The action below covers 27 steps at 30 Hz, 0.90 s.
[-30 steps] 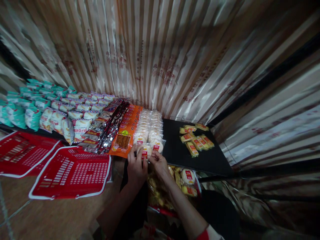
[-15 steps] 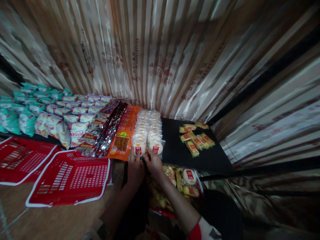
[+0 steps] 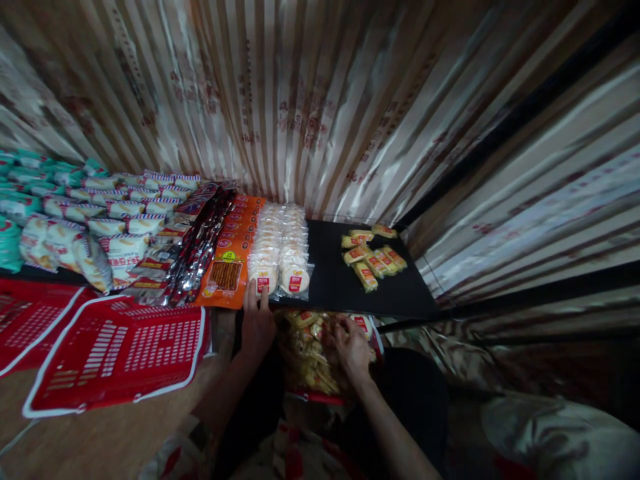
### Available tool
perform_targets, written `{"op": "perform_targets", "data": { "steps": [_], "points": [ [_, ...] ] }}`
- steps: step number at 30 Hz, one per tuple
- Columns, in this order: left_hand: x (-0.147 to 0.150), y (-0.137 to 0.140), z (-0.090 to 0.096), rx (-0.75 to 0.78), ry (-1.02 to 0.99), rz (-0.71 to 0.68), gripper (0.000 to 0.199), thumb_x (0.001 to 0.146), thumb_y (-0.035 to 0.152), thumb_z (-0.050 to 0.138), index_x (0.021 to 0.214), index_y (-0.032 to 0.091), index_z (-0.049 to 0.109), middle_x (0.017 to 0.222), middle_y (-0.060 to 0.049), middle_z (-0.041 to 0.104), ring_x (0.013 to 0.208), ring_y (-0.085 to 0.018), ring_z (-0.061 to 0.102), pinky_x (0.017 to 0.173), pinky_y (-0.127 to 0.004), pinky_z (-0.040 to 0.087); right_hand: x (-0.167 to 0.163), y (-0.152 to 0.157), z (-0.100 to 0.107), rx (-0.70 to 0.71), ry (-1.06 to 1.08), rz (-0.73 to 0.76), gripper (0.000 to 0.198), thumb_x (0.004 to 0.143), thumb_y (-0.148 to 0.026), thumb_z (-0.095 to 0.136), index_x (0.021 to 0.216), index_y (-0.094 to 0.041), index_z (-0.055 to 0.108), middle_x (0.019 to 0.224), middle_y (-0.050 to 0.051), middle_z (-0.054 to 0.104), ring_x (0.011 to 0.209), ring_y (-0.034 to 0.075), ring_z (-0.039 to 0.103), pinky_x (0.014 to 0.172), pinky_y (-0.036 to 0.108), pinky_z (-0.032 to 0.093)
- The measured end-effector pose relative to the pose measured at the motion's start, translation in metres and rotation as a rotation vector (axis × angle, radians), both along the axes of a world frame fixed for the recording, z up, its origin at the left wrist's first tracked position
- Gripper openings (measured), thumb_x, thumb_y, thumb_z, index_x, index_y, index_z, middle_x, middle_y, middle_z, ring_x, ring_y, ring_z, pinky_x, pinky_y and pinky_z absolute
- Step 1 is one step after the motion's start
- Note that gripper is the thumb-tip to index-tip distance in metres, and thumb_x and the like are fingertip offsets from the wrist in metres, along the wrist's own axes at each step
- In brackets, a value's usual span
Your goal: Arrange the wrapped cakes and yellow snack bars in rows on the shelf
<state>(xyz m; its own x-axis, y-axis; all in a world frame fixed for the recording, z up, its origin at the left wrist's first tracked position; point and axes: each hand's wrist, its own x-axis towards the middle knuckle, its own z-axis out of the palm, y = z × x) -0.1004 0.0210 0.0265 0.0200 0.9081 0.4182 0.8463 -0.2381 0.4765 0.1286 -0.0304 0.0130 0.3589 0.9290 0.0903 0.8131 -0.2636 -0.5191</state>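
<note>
Two rows of round white rice crackers in clear wrappers (image 3: pixel 295 280) stand on the black shelf. My left hand (image 3: pixel 257 328) rests at the front of the left row, fingers stretched out against the front cracker packet (image 3: pixel 263 281). Below the shelf edge, my right hand (image 3: pixel 351 348) is over a basket of yellow-wrapped snacks (image 3: pixel 313 363), its fingers apart and bent down among the packets. No lifted packet shows in it. Another round cracker packet (image 3: pixel 361 324) lies at the basket's back right, partly behind the right hand.
Small yellow snack packets (image 3: pixel 377 261) lie on the black shelf (image 3: pixel 327 267) to the right. Leftward are an orange snack bag (image 3: pixel 227 267), dark red packets (image 3: pixel 187 253), white bags (image 3: pixel 127 257) and teal bags (image 3: pixel 20 207). Red baskets (image 3: pixel 135 347) sit below. A striped plastic sheet (image 3: pixel 300 100) hangs behind.
My right hand has left the front of the right cracker row and moved down into the basket. My left hand stays at the left row. The view has shifted slightly right.
</note>
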Motion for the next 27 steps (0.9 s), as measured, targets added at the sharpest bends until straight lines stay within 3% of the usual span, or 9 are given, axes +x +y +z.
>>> {"op": "perform_targets", "data": {
  "steps": [5,8,11,18,27],
  "points": [
    [0.001,-0.002,-0.002,0.045,0.005,-0.007,0.051,0.078,0.004,0.040,0.128,0.012,0.040,0.147,-0.013,0.023,0.139,-0.026,0.010,0.110,-0.046,0.027,0.053,-0.002,-0.019,-0.222,-0.248,-0.054,0.049,0.082,-0.035,0.039,0.123,-0.009,0.046,0.126,0.017,0.050,0.122,0.026,0.040,0.103,0.038,0.026],
    [0.000,-0.002,-0.002,0.052,0.008,0.001,0.051,0.077,0.004,0.040,0.128,0.011,0.041,0.146,-0.013,0.026,0.139,-0.026,0.012,0.110,-0.046,0.027,0.062,0.002,-0.026,-0.356,-0.248,-0.056,0.056,0.082,-0.039,0.042,0.130,-0.011,0.039,0.131,0.016,0.046,0.125,0.027,0.037,0.101,0.039,0.027],
    [-0.001,-0.002,-0.003,0.079,0.021,-0.001,0.049,0.076,0.004,0.040,0.125,0.010,0.044,0.145,-0.014,0.028,0.137,-0.028,0.017,0.109,-0.047,0.029,0.060,0.002,-0.032,-0.426,-0.273,-0.059,0.053,0.082,-0.039,0.045,0.129,-0.016,0.041,0.132,0.015,0.045,0.125,0.027,0.037,0.098,0.039,0.029],
    [-0.001,-0.005,-0.004,0.192,0.065,-0.069,0.043,0.076,0.005,0.040,0.117,0.007,0.052,0.141,-0.018,0.034,0.136,-0.029,0.022,0.108,-0.046,0.031,0.063,-0.008,-0.036,-0.350,-0.288,0.003,0.046,0.079,-0.026,0.048,0.123,-0.012,0.047,0.124,0.015,0.053,0.113,0.025,0.050,0.097,0.033,0.032],
    [-0.001,-0.016,-0.003,0.268,0.059,-0.249,0.033,0.078,0.007,0.039,0.102,0.013,0.061,0.132,-0.016,0.048,0.130,-0.025,0.035,0.100,-0.042,0.042,0.061,-0.023,-0.016,-0.265,-0.128,0.042,0.045,0.079,-0.018,0.043,0.121,-0.009,0.053,0.100,0.014,0.067,0.091,0.023,0.064,0.079,0.029,0.047]
  ]
}}
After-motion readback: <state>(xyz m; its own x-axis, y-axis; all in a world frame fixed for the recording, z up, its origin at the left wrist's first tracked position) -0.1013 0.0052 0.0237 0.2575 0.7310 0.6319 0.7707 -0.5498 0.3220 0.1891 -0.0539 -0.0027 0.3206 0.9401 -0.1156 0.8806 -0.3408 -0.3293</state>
